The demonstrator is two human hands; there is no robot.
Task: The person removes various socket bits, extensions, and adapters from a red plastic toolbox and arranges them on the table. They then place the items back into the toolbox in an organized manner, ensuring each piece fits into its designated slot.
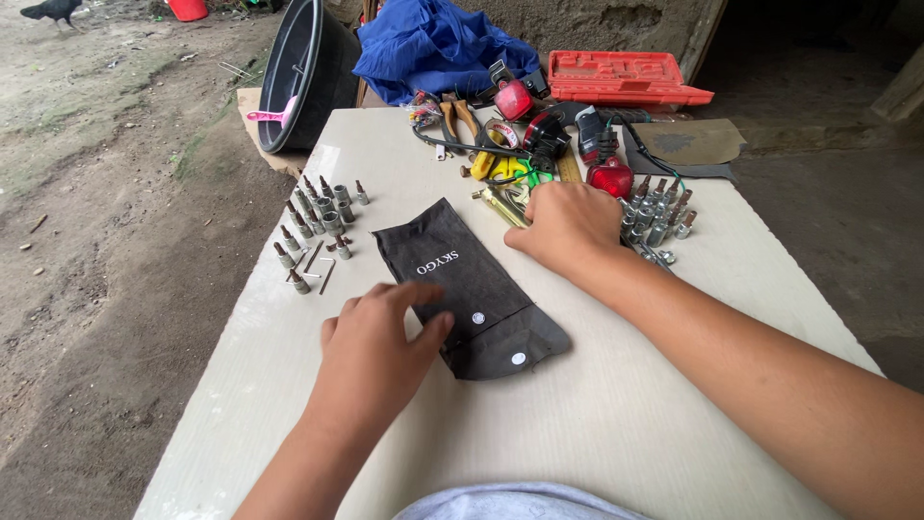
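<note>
On the left of the surface [597, 424], bits [313, 223] stood upright in loose rows, with two thin keys [320, 267] lying flat at their 6 o'clock edge. The left hand [377, 351] rested at the pouch's 7 o'clock corner, fingers [409, 300] loosely spread, thumb on the cloth. The black pouch [469, 289] lay flat mid-surface, its long axis running from 11 to 5 o'clock and its snap flap at the 5 o'clock end. It looked emptied; nothing appeared packed back in. The right hand [568, 223] lay knuckles-up at the pouch's 2 o'clock, fingers curled under, so I could not tell whether they pinched anything. At 3 o'clock, more sockets [656, 220] stood clustered.
</note>
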